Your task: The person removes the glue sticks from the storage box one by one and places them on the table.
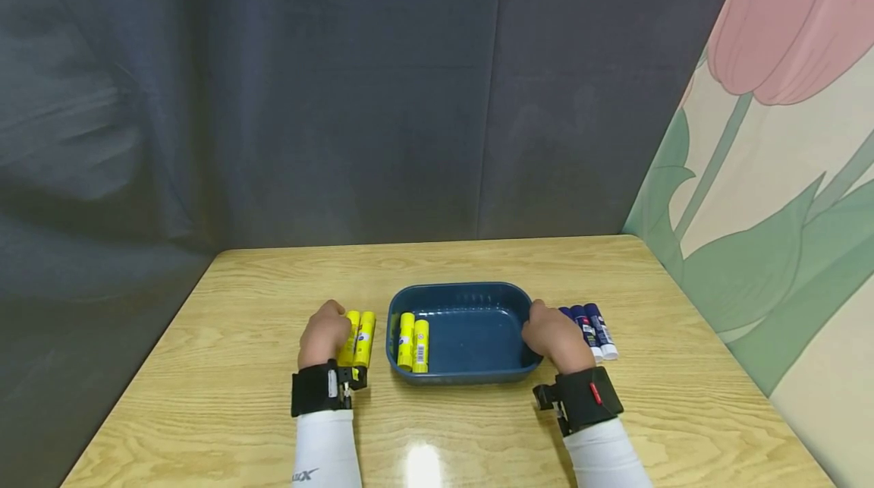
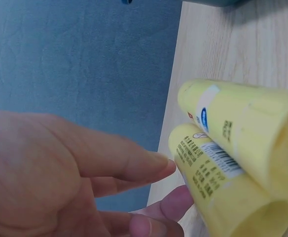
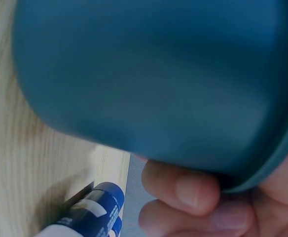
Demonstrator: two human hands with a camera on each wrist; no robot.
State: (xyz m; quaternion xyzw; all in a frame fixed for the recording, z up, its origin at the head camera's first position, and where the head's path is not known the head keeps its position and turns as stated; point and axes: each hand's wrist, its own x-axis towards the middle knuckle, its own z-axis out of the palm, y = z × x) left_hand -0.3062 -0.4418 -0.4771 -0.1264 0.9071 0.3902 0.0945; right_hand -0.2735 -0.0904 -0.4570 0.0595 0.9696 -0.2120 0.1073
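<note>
My left hand (image 1: 324, 333) is beside two yellow glue sticks (image 1: 365, 339) lying side by side on the table. In the left wrist view its loosely bent fingers (image 2: 156, 165) come right up to the end of the nearer glue stick (image 2: 213, 177), not wrapped round it. My right hand (image 1: 556, 335) grips the right end of a dark blue plastic basin (image 1: 464, 378), fingers (image 3: 196, 192) curled beneath its rim. Inside the basin, at its left end, two more yellow glue sticks (image 1: 420, 347) lie side by side.
Three dark blue glue sticks (image 1: 592, 329) with white ends lie right of the basin, partly hidden by my right hand. The wooden table (image 1: 225, 397) ends at a dark grey curtain (image 1: 355, 108) behind. A wall with painted tulips (image 1: 785, 245) flanks the right side.
</note>
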